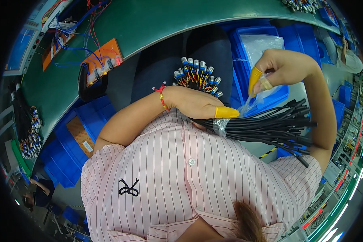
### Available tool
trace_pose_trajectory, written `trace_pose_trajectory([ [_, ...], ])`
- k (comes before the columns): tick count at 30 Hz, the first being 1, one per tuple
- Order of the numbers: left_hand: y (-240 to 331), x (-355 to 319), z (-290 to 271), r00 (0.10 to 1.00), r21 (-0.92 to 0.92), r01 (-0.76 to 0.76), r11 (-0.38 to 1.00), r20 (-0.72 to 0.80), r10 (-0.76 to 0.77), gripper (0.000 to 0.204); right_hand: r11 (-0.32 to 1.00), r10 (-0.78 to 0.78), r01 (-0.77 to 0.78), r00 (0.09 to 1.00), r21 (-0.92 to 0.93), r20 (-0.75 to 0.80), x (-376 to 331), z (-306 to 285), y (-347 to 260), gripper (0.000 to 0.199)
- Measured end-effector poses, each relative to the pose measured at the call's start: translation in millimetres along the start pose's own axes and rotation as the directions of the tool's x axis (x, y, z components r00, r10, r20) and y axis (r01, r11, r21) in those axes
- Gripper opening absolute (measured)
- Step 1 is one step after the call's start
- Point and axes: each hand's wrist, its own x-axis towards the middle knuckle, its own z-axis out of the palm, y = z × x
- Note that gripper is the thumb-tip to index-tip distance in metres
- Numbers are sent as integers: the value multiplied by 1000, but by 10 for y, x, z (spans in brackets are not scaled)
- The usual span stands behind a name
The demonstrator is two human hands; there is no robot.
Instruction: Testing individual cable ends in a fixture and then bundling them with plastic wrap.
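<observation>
My left hand (191, 103), a yellow finger cot on its thumb, is closed around a bundle of black cables (266, 125) held across my front. Silver and blue connectors (197, 70) with red and yellow wires fan out beyond that hand; thin black cable ends point right. Clear plastic film (220, 126) is wound around the bundle beside the left thumb. From there a twisted strip of the film (246, 106) runs up, pinched in my right hand (286, 66), which also wears yellow and pale finger cots. My left fingers are mostly hidden beneath the bundle.
Ahead lies a green workbench (161, 14), with an orange test fixture (109, 56) and blue and red wires at its edge. Blue bins (240, 60) stand right and left (64, 161). More cable bundles (30, 133) lie far left. Other people (348, 58) work nearby.
</observation>
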Motion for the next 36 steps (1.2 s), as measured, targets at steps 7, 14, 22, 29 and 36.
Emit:
trace_pose_trajectory([
  [7,49,52,70,997,-52,13,999,-81,-17,49,816,113,-150,989,-558,-100,156,169,-721,20],
  [14,195,39,-78,966,-322,179,930,-121,-227,39,505,-316,-142,888,-852,-335,-37,388,-822,18],
  [22,162,78,-169,774,-657,-30,754,-492,-398,40,431,-472,-304,727,-850,-499,-94,355,-716,24],
  [29,127,77,-107,718,-681,-156,716,-576,-391,38,739,-481,-139,577,-660,-660,156,710,-432,24],
  [36,-9,1,-123,780,-729,-334,597,-569,-260,65,891,-75,445,342,91,-937,376,967,98,21],
])
